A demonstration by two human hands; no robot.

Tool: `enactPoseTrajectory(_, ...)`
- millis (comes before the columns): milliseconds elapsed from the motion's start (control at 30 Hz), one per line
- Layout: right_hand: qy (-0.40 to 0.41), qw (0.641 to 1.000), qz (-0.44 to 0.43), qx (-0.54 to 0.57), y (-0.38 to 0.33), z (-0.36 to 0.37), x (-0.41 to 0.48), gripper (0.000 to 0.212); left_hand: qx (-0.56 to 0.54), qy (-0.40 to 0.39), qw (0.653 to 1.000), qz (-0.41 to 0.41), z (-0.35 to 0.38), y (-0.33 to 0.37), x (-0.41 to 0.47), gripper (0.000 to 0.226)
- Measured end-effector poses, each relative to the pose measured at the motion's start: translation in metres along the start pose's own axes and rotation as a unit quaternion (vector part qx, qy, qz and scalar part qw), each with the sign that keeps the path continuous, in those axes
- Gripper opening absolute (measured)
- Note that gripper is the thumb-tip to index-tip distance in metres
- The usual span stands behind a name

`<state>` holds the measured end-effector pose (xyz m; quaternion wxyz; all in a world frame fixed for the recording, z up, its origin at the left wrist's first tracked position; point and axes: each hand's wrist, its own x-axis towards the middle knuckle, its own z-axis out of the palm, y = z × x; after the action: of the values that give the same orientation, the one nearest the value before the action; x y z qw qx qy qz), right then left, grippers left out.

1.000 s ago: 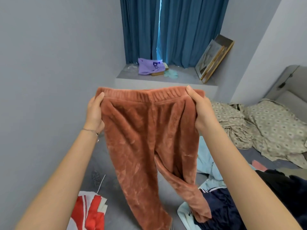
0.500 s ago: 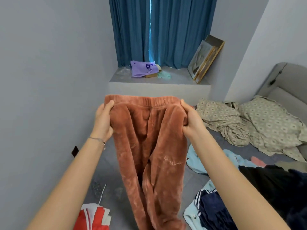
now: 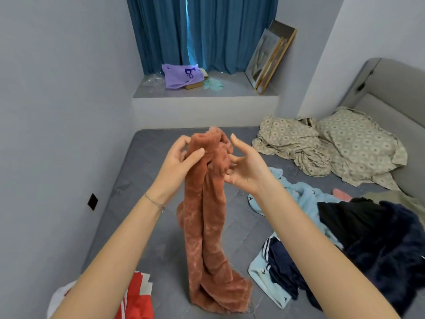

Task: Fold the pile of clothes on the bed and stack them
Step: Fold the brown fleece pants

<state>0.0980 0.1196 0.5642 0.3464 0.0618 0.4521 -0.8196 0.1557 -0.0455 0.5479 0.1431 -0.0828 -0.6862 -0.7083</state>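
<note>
The rust-brown fleece trousers (image 3: 207, 226) hang upright at centre frame, legs together, waistband bunched in the grip of the left hand (image 3: 180, 161), cuffs crumpled on the grey bed (image 3: 142, 176). Unfolded clothes (image 3: 379, 238) lie heaped at lower right, light-blue, navy and black. A red-and-white garment (image 3: 138, 302) lies at bottom left.

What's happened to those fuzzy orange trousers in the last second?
The hands came together, folding the trousers in half lengthwise and lowering them to the bed. The left hand now pinches the waistband; the right hand has opened. The clothes pile stayed put.
</note>
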Motion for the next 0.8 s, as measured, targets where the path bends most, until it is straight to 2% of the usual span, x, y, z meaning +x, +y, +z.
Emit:
enactPoseTrajectory(67, -0.022, 0.999, 0.032, 0.030, 0.000, -0.012, -0.006, 0.083, 0.084, -0.041, 0.996, 0.007, 0.011, -0.002, -0.003, 0.021)
enactPoseTrajectory(100, -0.034, 0.998, 0.042, 0.042, 0.000, -0.016, -0.009, 0.084, 0.110, -0.059, 0.992, 0.009, 0.016, -0.002, -0.004, 0.019)
enactPoseTrajectory(167, -0.038, 0.998, 0.049, 0.027, -0.001, -0.028, -0.014, 0.064, 0.132, -0.082, 0.988, 0.005, 0.024, -0.005, -0.006, 0.011)
enactPoseTrajectory(300, -0.033, 0.998, 0.038, -0.024, -0.003, -0.045, -0.020, 0.050, 0.134, -0.088, 0.987, -0.012, 0.040, -0.011, -0.014, 0.010)
enactPoseTrajectory(467, -0.017, 0.994, 0.017, -0.110, -0.001, -0.046, -0.025, 0.072, 0.136, -0.175, 0.975, -0.029, 0.055, -0.019, -0.021, 0.023)
enactPoseTrajectory(500, -0.010, 0.993, 0.004, -0.115, 0.000, -0.048, -0.024, 0.065, 0.120, -0.187, 0.974, -0.045, 0.058, -0.020, -0.022, 0.023)
enactPoseTrajectory(567, 0.016, 0.990, -0.028, -0.134, 0.006, -0.059, -0.017, 0.041, 0.093, -0.184, 0.975, -0.079, 0.063, -0.024, -0.024, 0.029)
enactPoseTrajectory(633, 0.045, 0.987, -0.011, -0.156, 0.012, -0.065, -0.016, 0.029, 0.095, -0.164, 0.977, -0.098, 0.064, -0.028, -0.024, 0.029)
enactPoseTrajectory(700, 0.068, 0.979, 0.028, -0.191, 0.017, -0.069, -0.017, 0.025, 0.113, -0.140, 0.979, -0.092, 0.062, -0.033, -0.027, 0.024)
enactPoseTrajectory(800, 0.078, 0.975, 0.037, -0.203, 0.017, -0.076, -0.023, 0.032, 0.097, -0.048, 0.989, -0.101, 0.052, -0.042, -0.028, 0.019)
